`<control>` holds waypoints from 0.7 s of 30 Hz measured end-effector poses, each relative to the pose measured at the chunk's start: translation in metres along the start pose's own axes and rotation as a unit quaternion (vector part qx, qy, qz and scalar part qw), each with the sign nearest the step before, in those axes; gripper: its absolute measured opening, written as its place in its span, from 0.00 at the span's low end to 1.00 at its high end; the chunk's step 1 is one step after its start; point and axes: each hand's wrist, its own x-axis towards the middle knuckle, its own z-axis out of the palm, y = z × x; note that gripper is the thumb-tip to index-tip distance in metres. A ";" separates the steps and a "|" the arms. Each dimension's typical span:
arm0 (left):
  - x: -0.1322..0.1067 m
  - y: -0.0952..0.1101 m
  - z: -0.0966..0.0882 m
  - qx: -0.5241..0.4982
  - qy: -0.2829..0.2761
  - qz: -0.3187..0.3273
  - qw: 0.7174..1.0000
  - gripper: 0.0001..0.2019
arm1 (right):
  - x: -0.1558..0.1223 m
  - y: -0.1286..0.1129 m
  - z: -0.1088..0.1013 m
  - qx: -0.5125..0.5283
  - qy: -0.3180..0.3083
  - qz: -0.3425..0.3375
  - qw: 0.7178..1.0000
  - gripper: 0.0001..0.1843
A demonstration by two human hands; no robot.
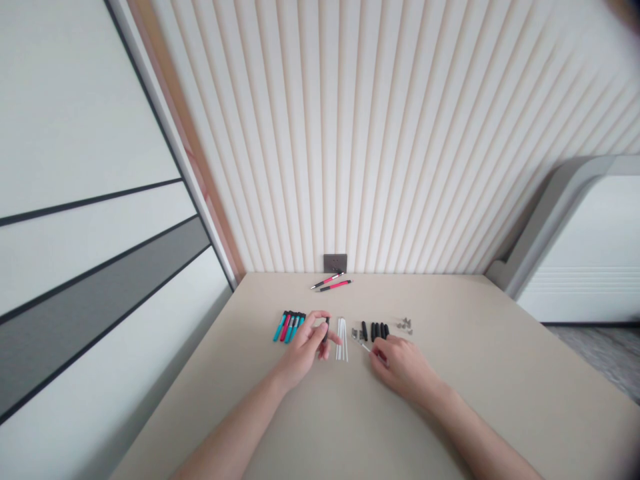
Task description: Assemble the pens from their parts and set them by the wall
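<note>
Your left hand (306,339) pinches a black tube (327,329), its long axis roughly twelve-to-six; your right hand (400,363) grips a thin pale rod (366,348) angled toward ten o'clock, the tube lying about that way too. White sticks (342,340) lie between; tabletop (345,427) gives room at six, far edge at twelve.

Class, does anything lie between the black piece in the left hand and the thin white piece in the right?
Yes: the white rods lie on the table between the black piece in the left hand and the thin white piece in the right hand. They lie low, so probably hinder little.
</note>
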 end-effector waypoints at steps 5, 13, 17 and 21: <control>0.001 -0.001 0.000 0.022 -0.012 0.007 1.000 0.19 | 0.000 -0.001 0.003 0.014 -0.005 -0.009 1.000 0.10; 0.002 -0.009 0.002 0.095 -0.022 0.005 0.995 0.22 | 0.000 -0.004 0.005 0.055 -0.040 0.011 0.998 0.10; 0.003 -0.014 0.002 0.104 -0.008 -0.001 0.995 0.16 | 0.001 -0.003 0.005 0.065 -0.057 0.023 0.996 0.09; 0.001 -0.008 0.002 0.184 -0.010 0.010 0.983 0.13 | 0.001 -0.002 0.003 0.072 -0.044 0.021 0.996 0.09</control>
